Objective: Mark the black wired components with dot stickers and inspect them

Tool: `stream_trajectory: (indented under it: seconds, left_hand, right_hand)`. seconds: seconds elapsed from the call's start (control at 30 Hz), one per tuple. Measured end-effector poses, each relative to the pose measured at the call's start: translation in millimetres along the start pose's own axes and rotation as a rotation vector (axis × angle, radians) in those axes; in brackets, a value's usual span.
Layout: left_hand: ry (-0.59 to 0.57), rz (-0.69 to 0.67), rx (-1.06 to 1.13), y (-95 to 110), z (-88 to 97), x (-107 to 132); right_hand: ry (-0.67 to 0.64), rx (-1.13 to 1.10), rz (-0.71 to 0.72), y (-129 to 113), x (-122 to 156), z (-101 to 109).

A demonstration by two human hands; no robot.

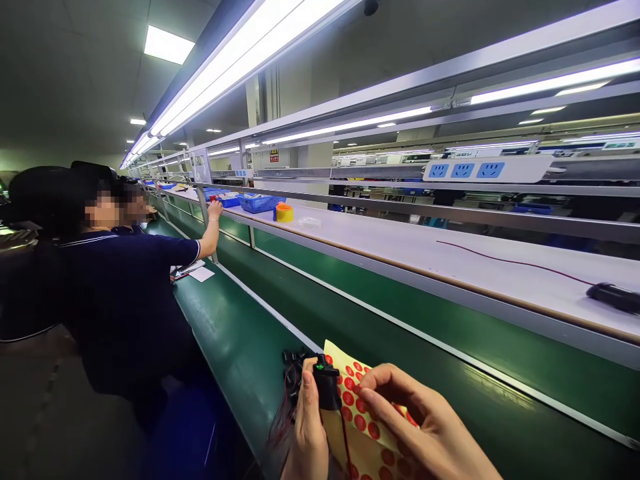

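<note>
My left hand (311,423) is closed around a small black pump-like part (328,390), which has a green spot on top and a thin dark red wire hanging down. Behind it is a yellowish sheet of round red stickers (360,423); what supports the sheet is hidden. Over this sheet, my right hand (425,420) pinches thumb and forefinger together at a red sticker (358,389). Whether that sticker is fully off the sheet, I cannot tell. Just left of my left hand, several more black parts with thin wires (293,367) lie in a heap on the green bench (225,320).
A co-worker (130,287) sits at left, one arm stretched to the shelf (380,233). On the shelf are blue baskets (260,202), a yellow tape roll (284,213) and a black part with a wire (615,297). A power strip (487,170) hangs above.
</note>
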State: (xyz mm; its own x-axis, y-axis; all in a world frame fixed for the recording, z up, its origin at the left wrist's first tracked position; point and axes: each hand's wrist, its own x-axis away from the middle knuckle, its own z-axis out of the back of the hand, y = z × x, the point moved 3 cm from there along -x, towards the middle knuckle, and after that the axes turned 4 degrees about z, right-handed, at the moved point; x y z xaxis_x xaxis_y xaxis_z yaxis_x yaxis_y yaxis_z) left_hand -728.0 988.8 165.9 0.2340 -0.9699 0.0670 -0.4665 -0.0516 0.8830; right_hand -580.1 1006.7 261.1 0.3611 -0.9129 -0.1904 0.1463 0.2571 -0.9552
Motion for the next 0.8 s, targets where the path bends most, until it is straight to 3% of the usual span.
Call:
stream_trajectory:
  seconds: [0.17, 0.4, 0.8]
  left_hand:
    - [-0.092, -0.018, -0.004, 12.6, -14.9, 2.1]
    - [-0.303, 0.142, 0.105, 35.8, -28.8, 9.7]
    - [-0.369, 0.105, 0.181, 34.0, -27.8, 9.8]
  right_hand:
    - [-0.137, -0.213, -0.133, -7.3, 1.1, -6.3]
    - [-0.131, -0.225, -0.123, 8.5, -0.4, -3.6]
    - [-0.162, -0.226, -0.143, 14.2, -1.0, -9.5]
